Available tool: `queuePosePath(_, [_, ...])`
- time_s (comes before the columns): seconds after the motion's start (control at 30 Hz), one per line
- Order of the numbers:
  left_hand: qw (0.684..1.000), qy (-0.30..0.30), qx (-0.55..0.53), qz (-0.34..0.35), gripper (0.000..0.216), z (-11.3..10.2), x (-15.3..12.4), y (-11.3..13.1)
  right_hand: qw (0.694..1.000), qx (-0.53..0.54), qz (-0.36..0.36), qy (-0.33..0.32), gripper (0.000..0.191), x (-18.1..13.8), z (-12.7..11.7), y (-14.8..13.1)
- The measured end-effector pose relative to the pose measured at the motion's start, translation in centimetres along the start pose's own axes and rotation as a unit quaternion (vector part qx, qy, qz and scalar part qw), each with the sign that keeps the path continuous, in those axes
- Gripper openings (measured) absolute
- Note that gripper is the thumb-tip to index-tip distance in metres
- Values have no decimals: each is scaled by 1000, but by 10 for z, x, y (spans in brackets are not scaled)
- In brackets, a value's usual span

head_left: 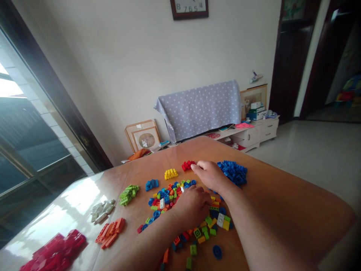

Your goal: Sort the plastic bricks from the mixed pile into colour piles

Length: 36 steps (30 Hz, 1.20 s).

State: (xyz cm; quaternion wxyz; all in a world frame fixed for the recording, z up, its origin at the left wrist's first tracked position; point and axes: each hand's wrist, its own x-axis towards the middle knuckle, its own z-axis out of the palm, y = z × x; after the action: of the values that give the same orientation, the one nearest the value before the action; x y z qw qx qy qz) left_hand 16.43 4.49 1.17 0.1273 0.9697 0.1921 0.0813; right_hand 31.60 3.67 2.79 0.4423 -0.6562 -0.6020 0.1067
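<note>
My right hand [210, 174] reaches to the small group of red toy bricks [187, 165] at the table's far side. Its thumb and fingers are closed at the group's right edge, on what looks like a red brick. My left hand [192, 203] is lowered over the mixed pile of toy bricks [169, 197], palm down with curled fingers. Its fingertips are hidden, so whatever they hold does not show. The pile mixes blue, green, yellow, orange, red and white pieces, with round blue ones among them. Both forearms cover part of it.
Sorted heaps stand around: blue bricks [233, 173], yellow bricks [170, 173], a small blue group [152, 184], green bricks [129, 194], clear pieces [102, 210], orange bricks [110, 232] and dark pink bricks [58, 252]. They lie on a brown wooden table [282, 203]. A low white cabinet [252, 136] stands behind.
</note>
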Motion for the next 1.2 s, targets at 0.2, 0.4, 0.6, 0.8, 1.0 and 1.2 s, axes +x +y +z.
queuePosePath(0.2, [997,-58,9,49,20,-2,-2,28,1000,-8,11,15,41,1,0,0])
queuePosePath(0.4, [997,-61,57,4,16,-4,-2,30,1000,-1,14,16,40,2,2,3])
queuePosePath(0.6, [998,10,40,-45,20,-9,-19,13,1000,2,4,15,40,2,4,6])
queuePosePath(0.8, [978,115,-57,-165,18,-33,-68,-12,999,-22,-7,-32,37,-2,5,8])
queuePosePath(1.0, [879,257,-153,-372,23,-47,-132,-36,989,-34,-13,-145,23,-9,15,7])
queuePosePath(1.2, [855,256,-150,-426,27,-31,-175,-50,975,-108,-17,-193,10,-16,36,-1])
